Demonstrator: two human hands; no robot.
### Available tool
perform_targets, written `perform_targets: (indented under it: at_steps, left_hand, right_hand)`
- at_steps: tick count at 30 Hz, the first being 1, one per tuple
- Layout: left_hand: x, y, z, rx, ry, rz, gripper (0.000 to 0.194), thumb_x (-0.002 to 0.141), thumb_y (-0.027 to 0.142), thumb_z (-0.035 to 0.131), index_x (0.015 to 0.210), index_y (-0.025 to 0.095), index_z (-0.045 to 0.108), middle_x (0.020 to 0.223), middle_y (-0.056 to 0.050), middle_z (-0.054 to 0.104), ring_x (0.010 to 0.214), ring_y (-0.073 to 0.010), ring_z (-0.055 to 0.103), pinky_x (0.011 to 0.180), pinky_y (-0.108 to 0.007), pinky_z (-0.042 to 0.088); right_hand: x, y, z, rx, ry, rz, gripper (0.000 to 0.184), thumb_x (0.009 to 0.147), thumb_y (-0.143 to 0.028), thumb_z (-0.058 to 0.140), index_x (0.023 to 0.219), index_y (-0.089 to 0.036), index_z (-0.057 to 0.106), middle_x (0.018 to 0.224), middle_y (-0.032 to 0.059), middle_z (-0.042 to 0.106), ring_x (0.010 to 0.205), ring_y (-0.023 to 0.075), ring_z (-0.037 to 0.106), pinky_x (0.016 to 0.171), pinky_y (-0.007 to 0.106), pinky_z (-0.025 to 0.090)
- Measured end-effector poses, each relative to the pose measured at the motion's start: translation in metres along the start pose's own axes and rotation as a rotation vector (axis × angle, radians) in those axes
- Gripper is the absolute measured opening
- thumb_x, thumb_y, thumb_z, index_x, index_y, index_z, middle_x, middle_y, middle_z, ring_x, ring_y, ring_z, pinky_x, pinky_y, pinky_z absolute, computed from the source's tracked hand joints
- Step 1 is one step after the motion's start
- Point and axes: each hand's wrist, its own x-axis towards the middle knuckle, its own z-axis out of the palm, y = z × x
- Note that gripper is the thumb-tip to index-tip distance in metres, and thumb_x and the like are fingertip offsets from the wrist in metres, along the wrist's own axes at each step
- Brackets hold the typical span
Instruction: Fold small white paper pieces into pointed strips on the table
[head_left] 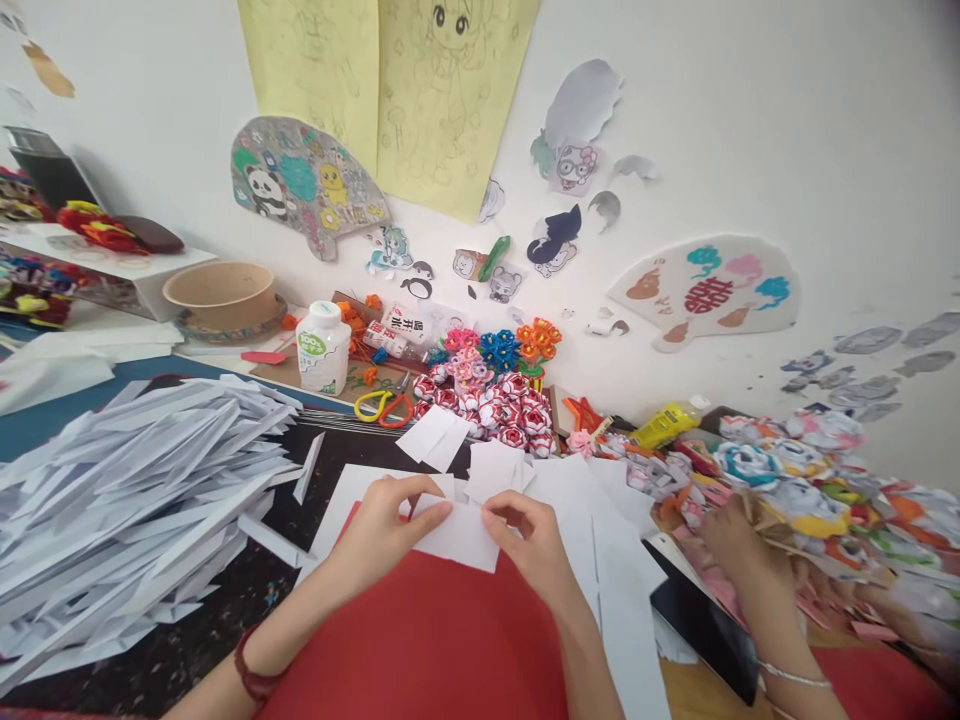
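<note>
A small white paper rectangle (457, 540) is held up in front of me by its upper edge. My left hand (397, 515) pinches its left part between thumb and fingers. At the upper right corner, my right hand (521, 530) pinches the same paper. Just beyond lie small cut pieces of white paper (495, 468) and another loose pair (433, 438). Larger white sheets (611, 560) spread out beside my right forearm. On the left, a big heap of folded white paper strips (135, 500) covers the dark tabletop (225, 640).
Scissors (384, 408) lie near a white bottle (322, 350). Red-and-white paper flowers (517, 410) stand at the wall. At right, another person's hand (739, 545) is among colourful paper flowers (802, 480), close to a dark phone (705, 620). A round tan bowl (219, 295) sits back left.
</note>
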Motion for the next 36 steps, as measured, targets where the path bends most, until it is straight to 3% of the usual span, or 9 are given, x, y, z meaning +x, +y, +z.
perform_targets:
  at_steps: [7, 14, 21, 25, 27, 30, 33, 36]
  left_hand:
    - [0.000, 0.002, 0.004, 0.042, -0.149, 0.053, 0.023, 0.084, 0.037, 0.050, 0.077, 0.021, 0.066, 0.067, 0.004, 0.064, 0.061, -0.0128, 0.051, 0.069, -0.026, 0.033]
    - [-0.005, 0.008, 0.008, 0.084, -0.184, 0.142, 0.021, 0.088, 0.027, 0.046, 0.077, 0.021, 0.063, 0.070, 0.004, 0.064, 0.063, -0.0125, 0.052, 0.072, -0.028, 0.030]
    - [-0.006, 0.006, 0.013, 0.190, -0.089, 0.212, 0.024, 0.089, 0.027, 0.047, 0.072, 0.019, 0.062, 0.063, 0.002, 0.059, 0.061, -0.0123, 0.049, 0.068, -0.029, 0.028]
    - [-0.002, 0.002, 0.001, 0.164, -0.029, 0.211, 0.023, 0.088, 0.028, 0.048, 0.073, 0.019, 0.063, 0.067, 0.002, 0.063, 0.061, -0.0118, 0.050, 0.071, -0.028, 0.030]
    - [0.000, -0.001, -0.012, 0.142, 0.044, 0.182, 0.023, 0.087, 0.030, 0.048, 0.074, 0.018, 0.064, 0.072, 0.001, 0.066, 0.064, -0.0125, 0.051, 0.071, -0.027, 0.032]
    - [0.001, -0.006, -0.032, 0.071, 0.273, 0.011, 0.024, 0.086, 0.034, 0.048, 0.076, 0.018, 0.062, 0.076, 0.001, 0.065, 0.068, -0.0143, 0.052, 0.066, -0.024, 0.034]
    - [0.001, -0.007, -0.036, -0.027, 0.278, -0.062, 0.026, 0.084, 0.039, 0.049, 0.079, 0.017, 0.063, 0.076, 0.001, 0.064, 0.069, -0.0145, 0.051, 0.063, -0.023, 0.035]
    - [0.001, -0.006, -0.023, -0.110, 0.225, -0.104, 0.029, 0.084, 0.040, 0.049, 0.078, 0.016, 0.063, 0.073, 0.001, 0.063, 0.066, -0.0137, 0.051, 0.060, -0.022, 0.036]
  right_hand:
    - [-0.002, -0.001, 0.006, -0.048, -0.201, 0.005, 0.016, 0.081, -0.026, 0.054, 0.075, -0.017, 0.066, 0.072, 0.0016, 0.062, 0.066, 0.0152, 0.055, 0.062, 0.025, 0.044]
    - [0.002, 0.009, 0.009, 0.027, -0.297, 0.035, 0.013, 0.074, -0.017, 0.053, 0.063, -0.017, 0.059, 0.058, -0.0032, 0.050, 0.055, 0.0104, 0.043, 0.051, 0.021, 0.035]
    - [0.003, 0.013, 0.008, 0.002, -0.273, 0.063, 0.013, 0.068, -0.010, 0.050, 0.058, -0.015, 0.056, 0.056, -0.0030, 0.049, 0.055, 0.0098, 0.042, 0.051, 0.021, 0.033]
    - [0.003, 0.019, -0.001, -0.083, -0.232, 0.070, 0.014, 0.068, -0.009, 0.049, 0.059, -0.015, 0.058, 0.057, -0.0026, 0.052, 0.057, 0.0107, 0.046, 0.054, 0.021, 0.035]
    - [0.004, 0.025, -0.009, -0.156, -0.171, 0.080, 0.015, 0.067, -0.008, 0.048, 0.058, -0.015, 0.058, 0.056, -0.0025, 0.052, 0.057, 0.0108, 0.047, 0.053, 0.021, 0.035]
    - [0.007, 0.031, -0.021, -0.239, -0.006, 0.111, 0.015, 0.067, -0.008, 0.052, 0.054, -0.015, 0.056, 0.051, -0.0029, 0.049, 0.051, 0.0103, 0.045, 0.049, 0.021, 0.033]
    - [0.009, 0.025, -0.022, -0.051, 0.002, 0.097, 0.016, 0.078, -0.020, 0.053, 0.065, -0.015, 0.059, 0.058, -0.0004, 0.055, 0.053, 0.0121, 0.051, 0.053, 0.023, 0.040]
    - [0.007, 0.009, -0.010, 0.189, -0.108, 0.056, 0.024, 0.085, -0.036, 0.051, 0.087, -0.015, 0.063, 0.070, 0.0032, 0.061, 0.060, 0.0152, 0.058, 0.063, 0.029, 0.046]
